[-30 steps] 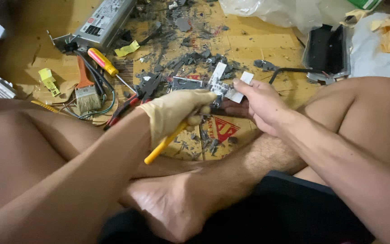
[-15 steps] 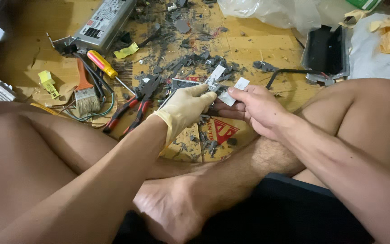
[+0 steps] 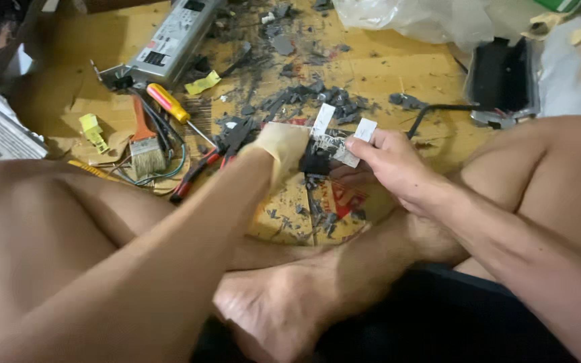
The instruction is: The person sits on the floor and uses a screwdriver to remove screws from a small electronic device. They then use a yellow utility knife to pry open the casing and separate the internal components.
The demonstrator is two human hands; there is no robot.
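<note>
I see left grip (image 3: 284, 146), gloved, pinching board (image 3: 334, 142); right grip (image 3: 388, 165) pinching board too. Pliers (image 3: 210, 161) near.

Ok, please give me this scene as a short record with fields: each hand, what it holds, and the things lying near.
left hand: gloved, on the small circuit board
right hand: bare, grips the same board from the other side
surface: cardboard strewn with grey fragments
near left: screwdriver, paint brush, red-handled pliers
far: metal power supply box, black casing
</note>
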